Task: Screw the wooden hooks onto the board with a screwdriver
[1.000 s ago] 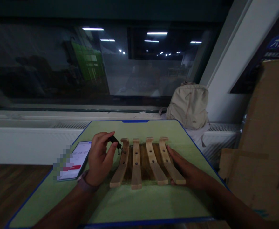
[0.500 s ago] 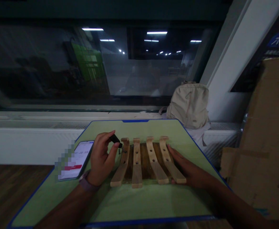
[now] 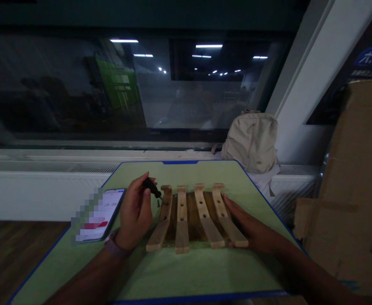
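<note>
A wooden rack (image 3: pixel 194 216) of several pale curved slats on dark cross pieces lies on a green mat (image 3: pixel 179 271). My left hand (image 3: pixel 135 214) pinches a small black screwdriver (image 3: pixel 151 188), its tip at the upper hole of the leftmost slat. A watch sits on that wrist. My right hand (image 3: pixel 248 226) lies flat with fingers stretched out against the rightmost slat, steadying the rack.
A lit phone (image 3: pixel 101 214) lies on the mat left of my left hand. A beige backpack (image 3: pixel 252 140) rests on the sill behind the table. Cardboard boxes (image 3: pixel 354 182) stand at the right. A dark window fills the back.
My left hand has turned a little on the screwdriver, fingers shifting around its handle. The rack and my right hand stay where they were.
</note>
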{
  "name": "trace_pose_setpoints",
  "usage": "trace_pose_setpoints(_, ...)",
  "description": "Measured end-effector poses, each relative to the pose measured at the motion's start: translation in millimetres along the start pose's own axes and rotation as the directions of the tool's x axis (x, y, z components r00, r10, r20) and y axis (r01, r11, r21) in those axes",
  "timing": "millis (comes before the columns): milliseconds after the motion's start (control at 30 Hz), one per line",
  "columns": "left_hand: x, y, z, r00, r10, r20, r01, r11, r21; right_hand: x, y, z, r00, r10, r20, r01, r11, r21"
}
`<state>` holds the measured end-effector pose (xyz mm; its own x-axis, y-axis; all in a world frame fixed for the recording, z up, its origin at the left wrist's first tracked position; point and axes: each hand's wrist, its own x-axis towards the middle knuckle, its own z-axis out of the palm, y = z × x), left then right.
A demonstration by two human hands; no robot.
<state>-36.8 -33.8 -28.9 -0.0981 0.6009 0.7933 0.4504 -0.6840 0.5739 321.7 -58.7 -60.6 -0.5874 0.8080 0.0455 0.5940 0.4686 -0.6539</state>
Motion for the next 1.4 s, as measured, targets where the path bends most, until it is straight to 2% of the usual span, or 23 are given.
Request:
trace_pose_setpoints(100,1,1,-1,1.0,0.031,-0.001,-0.031,0.998,-0.045,0,0,1,1.0,-0.017,-0.015,0.017,1.0,-0.008)
trace_pose_setpoints(200,3,3,-2,0.997,0.066,-0.028,-0.067,0.998,-0.009,1,-2,0,1.0,-0.011,-0.013,0.011,1.0,-0.012)
trace_pose_setpoints(300,3,4,-1,0.998,0.037,-0.052,-0.036,0.999,0.024,1,-3,0,1.0,-0.003,-0.002,0.003,1.0,-0.008)
trace_pose_setpoints(433,1,6,3,0.999,0.012,-0.052,-0.017,0.994,-0.107,1,-1,0,1.0,-0.012,-0.012,0.012,1.0,-0.006)
trace_pose_setpoints(500,1,7,3,0.999,0.003,-0.041,-0.007,0.993,-0.118,1,-1,1,1.0,-0.007,-0.004,0.007,1.0,-0.01)
trace_pose_setpoints(633,3,8,1,0.999,0.048,-0.024,-0.05,0.995,-0.091,0,-3,0,1.0,0.004,-0.005,-0.004,1.0,-0.003)
trace_pose_setpoints(767,7,10,-4,0.991,0.127,-0.049,-0.123,0.99,0.065,0,-4,0,1.0,0.007,-0.009,-0.007,1.0,0.004)
trace_pose_setpoints(867,7,9,-4,0.991,0.119,-0.067,-0.106,0.979,0.175,0,-5,-1,1.0,0.017,0.0,-0.017,1.0,0.009)
trace_pose_setpoints(1067,1,3,-1,0.999,0.017,-0.039,-0.017,1.0,0.009,0,-4,0,1.0,0.016,-0.007,-0.016,1.0,-0.012)
trace_pose_setpoints(1400,2,3,-1,0.999,0.02,-0.026,-0.02,1.0,0.011,0,-1,0,1.0,-0.02,-0.011,0.02,1.0,-0.02)
